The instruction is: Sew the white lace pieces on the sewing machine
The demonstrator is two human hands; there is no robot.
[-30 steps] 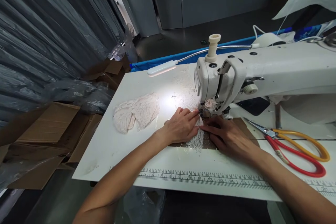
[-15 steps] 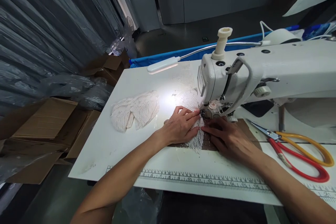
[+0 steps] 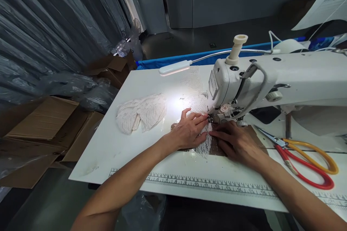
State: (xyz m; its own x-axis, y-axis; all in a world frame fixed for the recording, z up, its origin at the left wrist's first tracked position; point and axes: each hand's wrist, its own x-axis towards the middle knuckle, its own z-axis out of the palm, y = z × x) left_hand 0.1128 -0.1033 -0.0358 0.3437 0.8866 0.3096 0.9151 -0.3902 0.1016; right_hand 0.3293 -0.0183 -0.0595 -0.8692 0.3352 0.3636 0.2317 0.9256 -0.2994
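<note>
Under the head of a white sewing machine [image 3: 221, 86] lies a strip of white fringed lace [image 3: 205, 148], with its fringe hanging toward me. My left hand [image 3: 189, 130] rests flat on the lace, its fingers stretched out to the presser foot [image 3: 210, 118]. On the other side, my right hand [image 3: 235, 140] has its thumb and index finger pinched at the lace's right edge, just in front of the foot. The right hand's other fingers curl beneath and are partly hidden by the machine head. A second bunch of white fringed lace [image 3: 142, 112] lies farther left.
Red-and-yellow-handled scissors [image 3: 298, 155] lie right of my right hand. A lamp [image 3: 175, 68] lights the white table [image 3: 108, 151], whose front edge carries a printed ruler [image 3: 189, 183]. Open cardboard boxes [image 3: 43, 119] and clear plastic stand at left. A paper sheet [image 3: 322, 3] hangs top right.
The view has shifted slightly, so the machine and scissors sit a little differently in frame. Both hands keep nearly the same place on the lace by the presser foot.
</note>
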